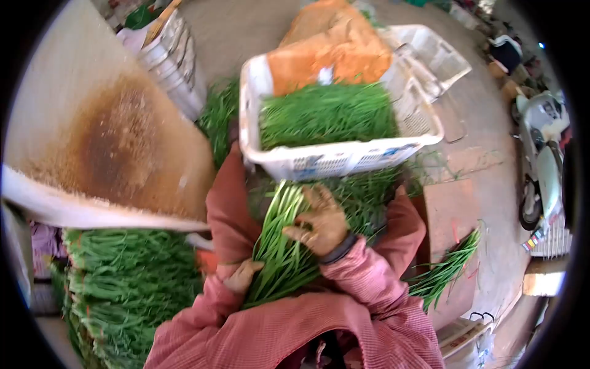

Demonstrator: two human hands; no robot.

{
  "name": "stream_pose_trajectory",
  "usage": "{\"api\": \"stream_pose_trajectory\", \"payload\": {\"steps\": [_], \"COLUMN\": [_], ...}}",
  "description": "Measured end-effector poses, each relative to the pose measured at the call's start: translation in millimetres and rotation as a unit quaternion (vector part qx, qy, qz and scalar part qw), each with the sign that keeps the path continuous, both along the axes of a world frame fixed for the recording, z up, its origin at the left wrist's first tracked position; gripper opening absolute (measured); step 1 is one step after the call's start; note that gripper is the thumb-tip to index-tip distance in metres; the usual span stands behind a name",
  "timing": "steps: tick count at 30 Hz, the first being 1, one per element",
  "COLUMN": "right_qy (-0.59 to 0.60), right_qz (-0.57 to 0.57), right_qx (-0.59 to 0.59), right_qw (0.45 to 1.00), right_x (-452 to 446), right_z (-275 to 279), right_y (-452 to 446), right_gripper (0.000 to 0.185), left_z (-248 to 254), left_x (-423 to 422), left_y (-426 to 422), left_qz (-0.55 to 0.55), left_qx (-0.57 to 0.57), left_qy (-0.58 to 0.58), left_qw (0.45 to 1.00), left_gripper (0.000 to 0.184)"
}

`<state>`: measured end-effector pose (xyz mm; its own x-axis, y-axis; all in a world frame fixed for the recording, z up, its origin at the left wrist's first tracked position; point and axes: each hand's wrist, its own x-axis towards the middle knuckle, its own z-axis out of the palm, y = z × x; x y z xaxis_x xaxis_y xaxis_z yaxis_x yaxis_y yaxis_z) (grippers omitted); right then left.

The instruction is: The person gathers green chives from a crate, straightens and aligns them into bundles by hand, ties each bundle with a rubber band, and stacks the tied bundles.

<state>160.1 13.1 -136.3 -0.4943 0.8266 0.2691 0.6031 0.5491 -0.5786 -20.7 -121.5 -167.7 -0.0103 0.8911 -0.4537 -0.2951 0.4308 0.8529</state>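
A loose bunch of garlic chives (279,246) lies over my lap, pale stem ends pointing away from me and green leaves toward my body. My left hand (243,277) grips the bunch low on its left side, the fingertips hidden beneath the leaves. Over the upper right of the stems is my right hand (319,222), its thumb and fingers spread apart and soil on the skin. Just beyond my hands, a white plastic crate (344,157) holds a thick layer of cut chives (329,114).
Stacked chive bundles (132,289) stand at the left below a rust-stained white panel (123,135). A small tied bunch (448,267) lies on cardboard (452,209) at right. Orange cloth (332,55) drapes the crate's far side. A scooter (544,154) is parked far right.
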Motion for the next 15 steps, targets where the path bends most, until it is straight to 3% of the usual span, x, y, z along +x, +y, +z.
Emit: {"api": "stream_pose_trajectory", "payload": {"steps": [1,2,3,6,8,11,12,14,15], "right_qy": [0.096,0.182,0.303,0.321,0.198,0.19,0.301,0.406,0.352], "right_qz": [0.047,0.087,0.1,0.124,0.094,0.089,0.096,0.101,0.111], "right_qx": [-0.008,-0.007,-0.069,-0.074,-0.069,-0.086,-0.202,-0.307,-0.246], "right_qw": [0.994,0.979,0.945,0.936,0.973,0.974,0.927,0.855,0.896], "right_x": [-0.1,2.4,0.6,4.5,11.8,10.9,9.2,9.7,11.5], "right_z": [-13.6,-32.1,-44.8,-63.5,-61.9,-55.4,-47.8,-45.5,-51.9], "right_y": [1.7,3.8,-0.2,1.4,-0.5,-5.9,-9.8,-11.9,-11.2], "right_gripper": [0.019,0.02,0.017,0.017,0.016,0.016,0.016,0.017,0.017], "left_z": [-29.9,-43.1,-33.5,-65.6,-67.4,-66.5,-65.7,-66.5,-67.2], "left_x": [-14.7,-19.9,-19.2,-24.2,-18.3,-13.7,-12.6,-11.2,-10.7], "left_y": [-17.3,-27.0,-23.1,-9.6,10.6,22.7,26.1,28.3,28.9], "left_qz": [-0.046,-0.055,-0.066,-0.02,-0.02,-0.032,-0.033,-0.034,-0.035], "left_qx": [0.062,0.127,0.167,0.066,0.047,0.045,0.047,0.049,0.05], "left_qy": [0.241,0.334,0.305,0.184,0.169,0.164,0.162,0.16,0.157], "left_qw": [0.967,0.932,0.935,0.98,0.984,0.985,0.985,0.985,0.986], "left_gripper": [0.022,0.02,0.018,0.017,0.017,0.017,0.017,0.017,0.017]}}
